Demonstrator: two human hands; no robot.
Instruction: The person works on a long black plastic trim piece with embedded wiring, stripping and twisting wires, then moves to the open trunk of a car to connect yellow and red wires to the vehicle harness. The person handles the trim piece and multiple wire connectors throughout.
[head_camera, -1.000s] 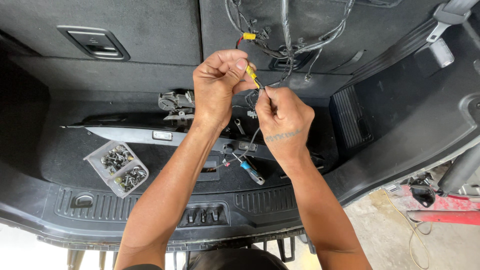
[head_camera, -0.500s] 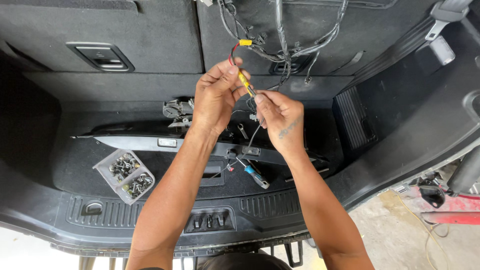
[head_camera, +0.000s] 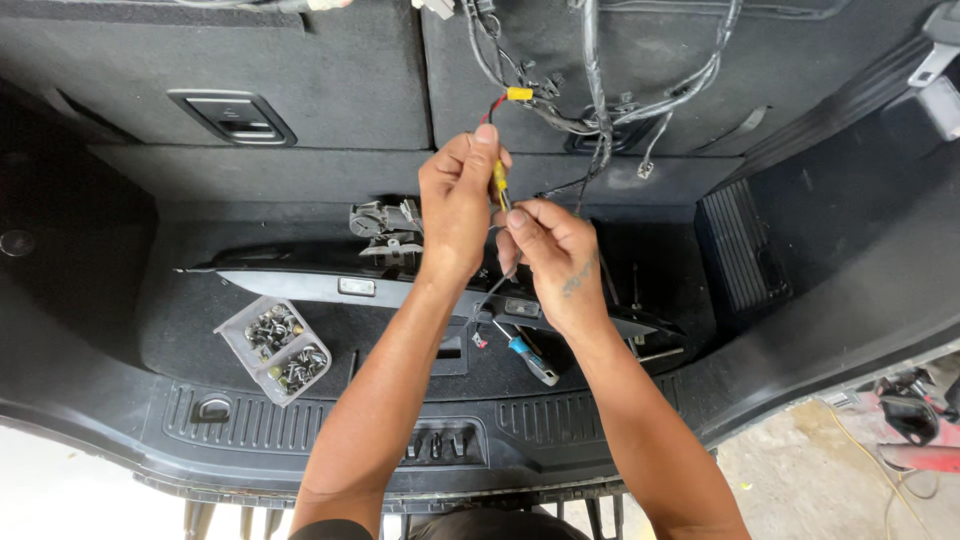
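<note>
1. The left hand (head_camera: 455, 205) is reaching up over the open car boot, its fingers closing around a yellow wire connector (head_camera: 499, 178) and pinching it near the top.
2. The right hand (head_camera: 550, 250) is sitting just beside and below the left, its fingers curling shut; it seems to be pinching the thin wire under the connector, though the grip itself is partly hidden.
3. A red wire (head_camera: 492, 108) is running up from the connector toward the hanging wiring harness (head_camera: 600, 110).
4. A blue-handled screwdriver (head_camera: 527, 357) is lying on the boot floor (head_camera: 180, 340) below the hands.
5. A clear plastic box (head_camera: 275, 350) holding small metal fasteners is sitting well to the left.
</note>
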